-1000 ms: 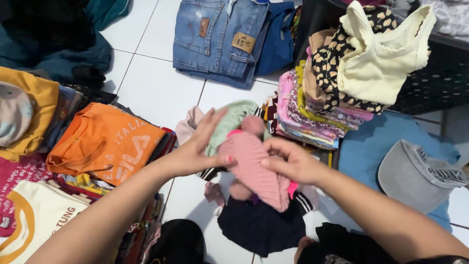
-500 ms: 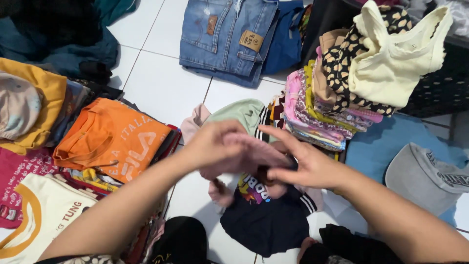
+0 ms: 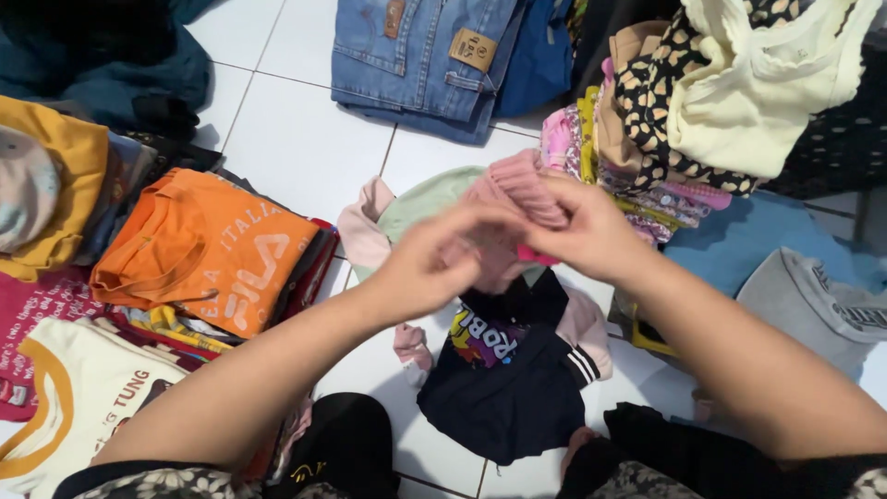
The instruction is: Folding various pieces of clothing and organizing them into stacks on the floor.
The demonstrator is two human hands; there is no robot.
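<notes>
Both hands [image 3: 517, 240] have lifted the pink ribbed garment [image 3: 513, 199] — bunched, axis unclear.

A white tiled floor [image 3: 296, 148] carries folded jeans [image 3: 430, 55], an orange shirt pile [image 3: 208, 249] and a navy garment [image 3: 508, 388].

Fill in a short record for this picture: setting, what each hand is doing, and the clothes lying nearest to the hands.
Setting: white tiled floor with piles of clothes
Left hand: grips pink ribbed knit garment
Right hand: pinches the same garment
Below hands: dark navy top with a colourful print
Left side: folded orange shirt
Above: folded blue jeans
Right side: grey cap
</notes>
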